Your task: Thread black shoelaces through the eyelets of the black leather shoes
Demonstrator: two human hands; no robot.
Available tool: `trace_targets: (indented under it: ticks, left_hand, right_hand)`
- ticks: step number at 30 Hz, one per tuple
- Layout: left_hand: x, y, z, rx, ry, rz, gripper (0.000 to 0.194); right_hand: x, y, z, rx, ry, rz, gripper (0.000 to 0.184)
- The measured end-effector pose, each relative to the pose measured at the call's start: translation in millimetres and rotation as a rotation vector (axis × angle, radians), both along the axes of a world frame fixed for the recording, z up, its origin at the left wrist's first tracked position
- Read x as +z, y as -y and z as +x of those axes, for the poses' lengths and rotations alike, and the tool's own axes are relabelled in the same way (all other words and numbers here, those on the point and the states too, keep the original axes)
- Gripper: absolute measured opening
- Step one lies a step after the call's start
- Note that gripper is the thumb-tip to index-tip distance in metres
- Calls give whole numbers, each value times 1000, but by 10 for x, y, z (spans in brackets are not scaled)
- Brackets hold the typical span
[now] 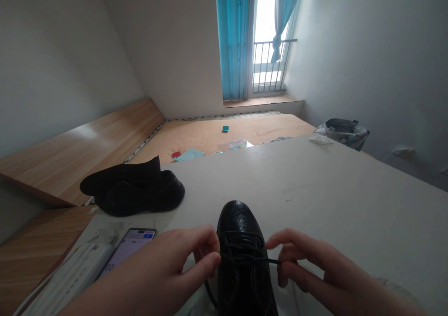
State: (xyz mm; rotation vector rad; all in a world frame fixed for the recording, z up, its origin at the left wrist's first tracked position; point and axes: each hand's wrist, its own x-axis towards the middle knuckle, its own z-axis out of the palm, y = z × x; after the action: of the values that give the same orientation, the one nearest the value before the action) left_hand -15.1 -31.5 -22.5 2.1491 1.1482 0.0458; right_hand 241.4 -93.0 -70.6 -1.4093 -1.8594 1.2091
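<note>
A black leather lace-up shoe (pixel 240 227) stands on the white table (pixel 332 199), toe pointing away from me. My left hand (pixel 182 260) is closed in a pinch on the black shoelace (pixel 245 259) at the shoe's left side. On the right side, my right hand (pixel 308 264) pinches the other end of the same lace. The lace runs taut across the shoe's tongue between both hands.
Another black shoe (pixel 135 187) lies on its side at the table's left. A lit phone (pixel 129 250) and a white power strip (pixel 75 271) sit at the near left edge. A wooden bed platform (pixel 210 134) and a bin (pixel 345 131) lie beyond.
</note>
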Motion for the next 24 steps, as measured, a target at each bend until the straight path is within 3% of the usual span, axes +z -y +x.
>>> trace_targets:
  ticks: [4,7,11,14,16,19,21,24]
  left_hand:
    - [-11,-5,20,72,52,-236,22]
    - [-53,-23,26,84,32,-173,32]
    - [-78,-46,-8,63,-50,30,42]
    - [-35,-31,-48,29,-56,-5,44]
    - [-2,-11,-49,-11,1,-71,40]
    - [-2,-4,-3,-18,73,-85,36]
    - [-32,-24,30,29,36,6,36]
    - [-72,-67,32,100,-170,153,30]
  right_hand:
    - [70,43,-23,75,-283,-195,13]
    - [62,66,-39,35,-292,-246,22]
    - [-34,70,-41,-92,-36,-43,22]
    - [-73,47,-49,-47,143,13,34]
    - [-61,44,-62,-14,128,-11,35]
    - [3,73,-71,-72,18,16,16]
    - [54,96,-57,-45,-16,114,10]
    - [72,81,-15,148,31,343,21]
